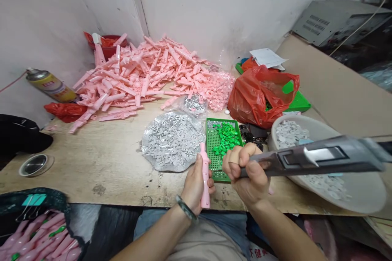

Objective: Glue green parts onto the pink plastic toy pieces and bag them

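My left hand [195, 185] is closed round a pink plastic toy handle [205, 183], held nearly upright at the table's front edge. In my right hand [248, 171] is a grey electric screwdriver [315, 157], lying sideways with its thin bit pointing at the pink handle. Whether the bit touches the handle I cannot make out. Just behind the hands is a green perforated tray [210, 138] with small green plastic parts [226, 138] and tiny screws. Left of it stands a silver dish [147, 159] heaped with grey-white parts and metal pins.
A large pile of pink plastic pieces [147, 69] fills the back. At right are a red plastic bag [254, 98], a white basin [361, 195] of white parts and a grey metal box [324, 20]. At left are a spray can [52, 85] and a bag of pink handles [39, 236].
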A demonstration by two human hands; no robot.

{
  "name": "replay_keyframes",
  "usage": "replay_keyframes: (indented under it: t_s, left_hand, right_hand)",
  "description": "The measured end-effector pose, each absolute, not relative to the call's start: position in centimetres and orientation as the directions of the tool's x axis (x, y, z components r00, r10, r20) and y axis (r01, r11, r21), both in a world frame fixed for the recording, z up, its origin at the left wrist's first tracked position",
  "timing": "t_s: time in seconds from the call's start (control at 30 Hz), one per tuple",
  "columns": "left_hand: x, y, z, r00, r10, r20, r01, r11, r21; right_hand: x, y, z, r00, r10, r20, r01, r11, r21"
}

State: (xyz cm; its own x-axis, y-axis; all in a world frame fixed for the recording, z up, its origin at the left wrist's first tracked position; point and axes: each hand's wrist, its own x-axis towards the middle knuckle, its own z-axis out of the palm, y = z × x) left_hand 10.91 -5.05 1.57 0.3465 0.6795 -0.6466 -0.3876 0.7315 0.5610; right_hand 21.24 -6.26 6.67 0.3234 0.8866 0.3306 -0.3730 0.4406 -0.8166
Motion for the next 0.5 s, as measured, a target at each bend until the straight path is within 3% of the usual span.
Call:
replay_keyframes:
  t_s: [0.33,0.5]
  left_hand:
    - [10.8,-5.5,2.0,0.327,0.742,-0.585,-0.335,0.67,0.662]
    - [11.0,-5.4,2.5,0.34,0.766,-0.546,-0.319,0.64,0.699]
  right_hand:
    - [19.6,-7.0,5.8,0.218,0.884,0.414,-0.364,0.467,-0.806]
    - [19.7,-7.3,4.6,0.207,0.887,0.413,-0.28,0.458,-0.844]
